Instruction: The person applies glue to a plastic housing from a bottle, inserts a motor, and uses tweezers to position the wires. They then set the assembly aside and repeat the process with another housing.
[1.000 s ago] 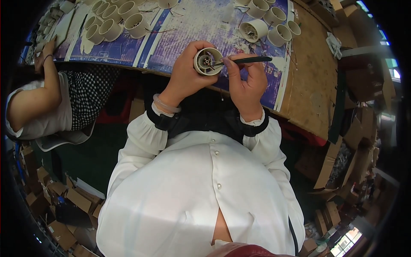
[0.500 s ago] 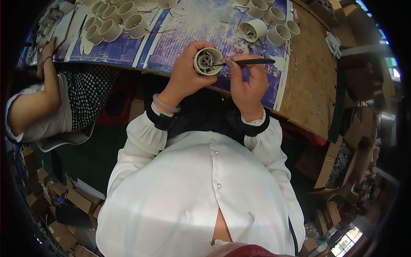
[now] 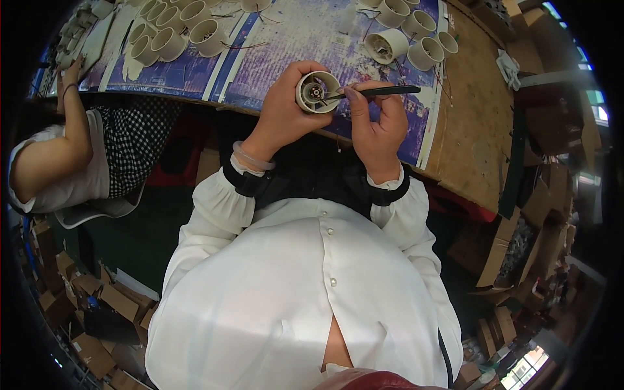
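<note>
My left hand [image 3: 279, 110] is wrapped round a cream plastic cup-shaped housing [image 3: 316, 108], its open mouth tilted up toward me. Inside it sits a round hub with a small dark and coppery centre, joined to the wall by ribs. My right hand [image 3: 379, 127] pinches slim black tweezers [image 3: 398, 90] between thumb and fingers. Their tip reaches over the right rim into the housing, close to the hub; whether it touches cannot be made out. Both hands are held above the table's near edge.
Similar cream housings [image 3: 168, 43] with thin wires stand in a group at the table's far left. More housings [image 3: 426, 53] are at the far right, one tipped over [image 3: 385, 47]. A co-worker's arm [image 3: 78, 136] is at the left. Cardboard boxes [image 3: 510, 250] stand at the right.
The housing and both hands have shifted very slightly to the right in the picture. The grip on the housing and on the tweezers is the same.
</note>
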